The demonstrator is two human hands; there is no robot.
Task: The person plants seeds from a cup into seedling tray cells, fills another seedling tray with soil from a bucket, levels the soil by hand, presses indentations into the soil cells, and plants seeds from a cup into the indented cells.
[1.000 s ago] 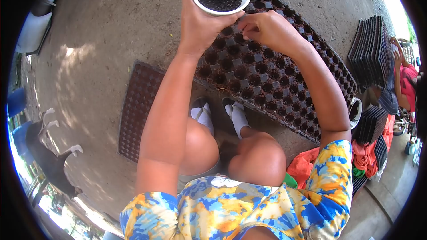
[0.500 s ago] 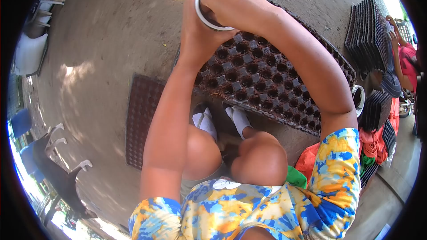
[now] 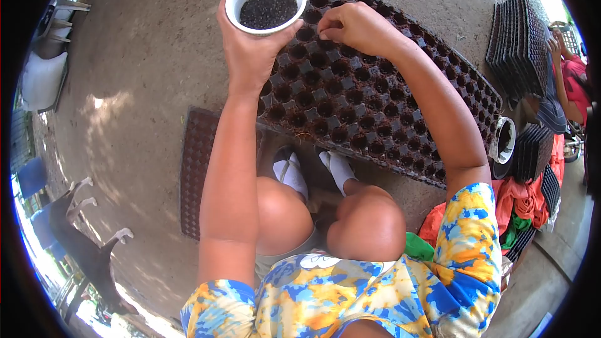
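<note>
A white plastic cup (image 3: 233, 1) with small dark grains, seed-like, (image 3: 269, 9) inside is gripped in my left hand (image 3: 247, 56). Its fingers wrap the cup from the left and below, above the tray's far left corner. My right hand (image 3: 360, 28) hovers just right of the cup, over the seedling tray (image 3: 350, 97). Thumb and fingertips there are pinched together; whatever they hold is too small to make out. The black tray has rows of round cells with brown soil in them.
A second cell tray (image 3: 203, 175) lies on the ground at left. Stacked trays (image 3: 516, 50), a white bucket (image 3: 504, 139) and red cloth (image 3: 523, 197) are at right, near another person (image 3: 570, 87). A dark dog (image 3: 84, 238) is at lower left.
My right hand has come out of the cup and moved right over the tray. My left hand has shifted left with the cup, whose opening now faces me.
</note>
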